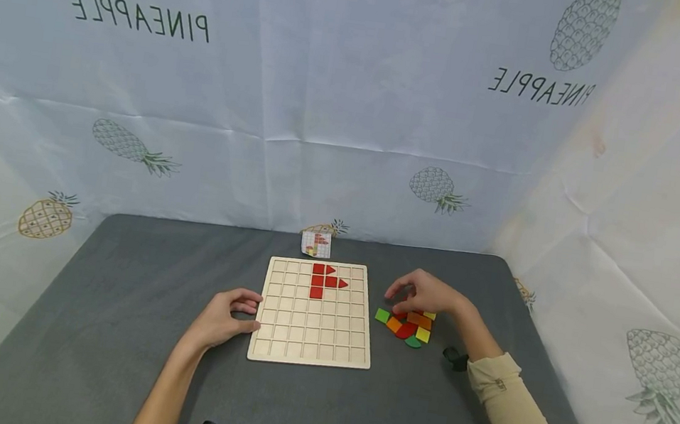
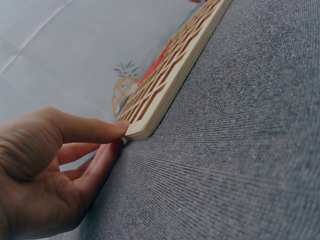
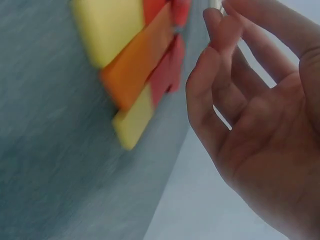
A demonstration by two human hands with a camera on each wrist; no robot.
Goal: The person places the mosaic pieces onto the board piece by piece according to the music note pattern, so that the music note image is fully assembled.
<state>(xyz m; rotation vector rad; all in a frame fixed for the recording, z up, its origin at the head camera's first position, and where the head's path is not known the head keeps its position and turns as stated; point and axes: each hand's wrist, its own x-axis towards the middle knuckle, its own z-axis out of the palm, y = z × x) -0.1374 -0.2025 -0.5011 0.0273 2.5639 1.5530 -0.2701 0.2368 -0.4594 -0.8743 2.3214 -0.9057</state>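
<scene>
A pale wooden grid board (image 1: pixel 284 341) lies on the table, with several red squares (image 1: pixel 318 281) and two red triangles (image 1: pixel 342 284) in its upper cells. At the board's left edge rests my left hand (image 1: pixel 225 317); its thumb (image 2: pixel 112 131) touches the rim near a corner in the left wrist view, the other fingers lying beside the edge. My right hand (image 1: pixel 429 294) hovers over a loose pile of coloured tiles, fingers bent and apart from the thumb, nothing visible between them. Among these tiles are an orange piece (image 3: pixel 135 62), a yellow square (image 3: pixel 112 27) and a green square (image 1: pixel 382 315).
Behind the board a small printed card (image 1: pixel 315 245) shows a grid with coloured shapes. The dark grey table (image 1: pixel 164 275) reaches back to a pineapple-print cloth (image 1: pixel 304 93). Beside the right wrist is a small black object (image 1: pixel 455 358).
</scene>
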